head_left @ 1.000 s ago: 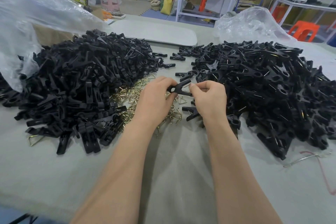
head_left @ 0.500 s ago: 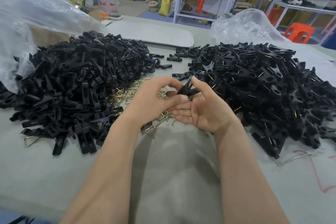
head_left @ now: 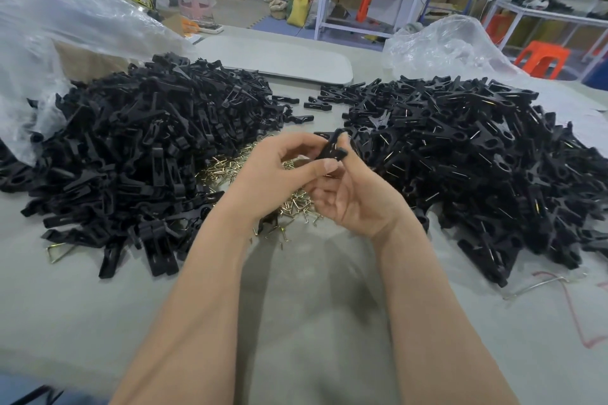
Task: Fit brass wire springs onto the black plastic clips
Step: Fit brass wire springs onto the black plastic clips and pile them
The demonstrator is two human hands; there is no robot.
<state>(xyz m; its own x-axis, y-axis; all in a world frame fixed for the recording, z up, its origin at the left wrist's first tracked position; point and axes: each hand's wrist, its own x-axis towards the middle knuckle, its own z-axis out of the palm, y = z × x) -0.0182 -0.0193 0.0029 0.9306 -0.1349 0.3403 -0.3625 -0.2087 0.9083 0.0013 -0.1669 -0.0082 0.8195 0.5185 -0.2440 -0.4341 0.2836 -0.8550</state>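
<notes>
Both hands up at frame centre, working one black clip (head_left: 333, 149) between them. Left hand (head_left: 279, 174) fingers pinched on clip's lower end, thumb pressed across. Right hand (head_left: 353, 194) palm up, fingers curled round clip from right side. Spring on that clip? Can't tell, too blurry. Loose brass springs (head_left: 230, 166) heaped on grey desk (head_left: 312, 322) under hands. Big pile of bare clips (head_left: 141, 154) at left of frame, pile with wire showing (head_left: 477, 158) at right.
</notes>
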